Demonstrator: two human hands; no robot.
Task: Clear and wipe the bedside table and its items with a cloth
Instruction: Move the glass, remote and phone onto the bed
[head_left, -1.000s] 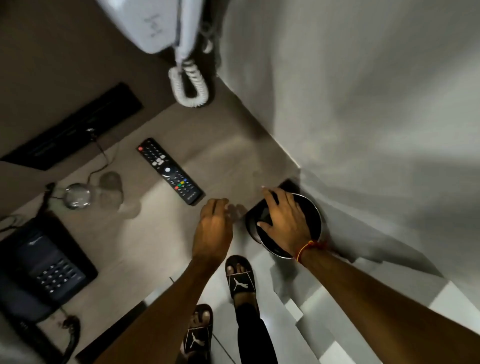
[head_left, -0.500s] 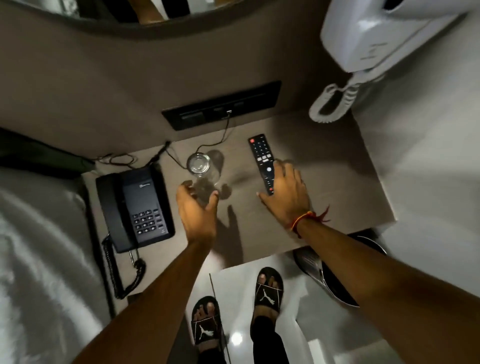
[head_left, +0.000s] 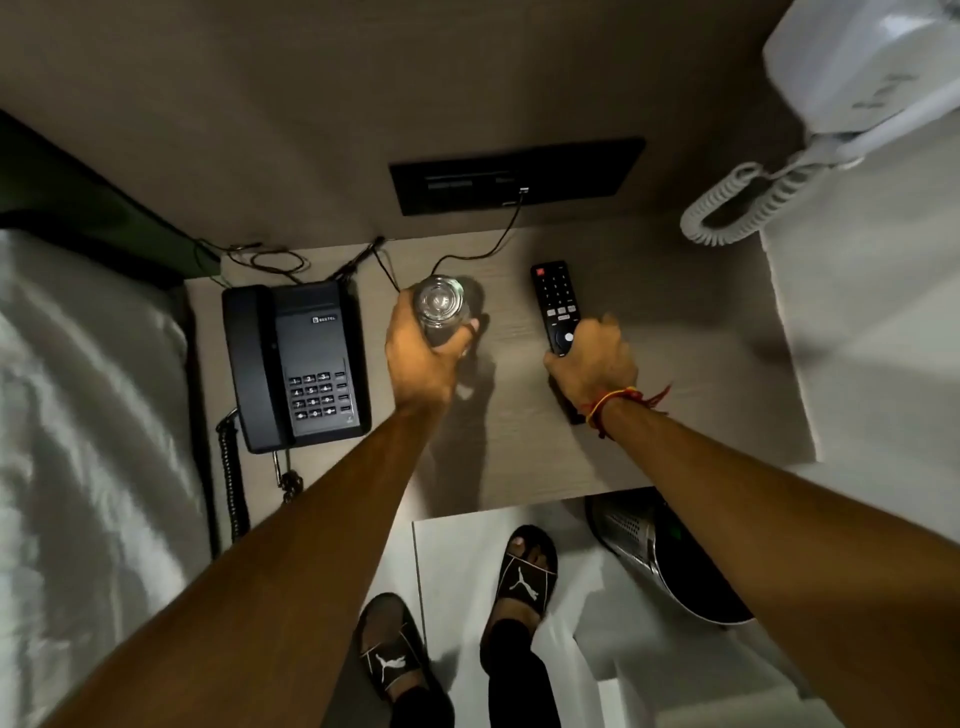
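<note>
Setting: hotel-type bedroom, indicated by a bedside table (head_left: 675, 364) carrying a black corded desk phone (head_left: 296, 364) at its left edge, white bed linen (head_left: 88, 415) beside it, a wall-mounted white handset unit (head_left: 857, 67), a socket panel (head_left: 514, 174), and a perforated metal waste bin (head_left: 639, 540).

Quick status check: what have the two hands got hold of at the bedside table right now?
Left hand gripping drinking glass. Right hand closed on TV remote. Black desk phone on table. No cloth visible.
</note>
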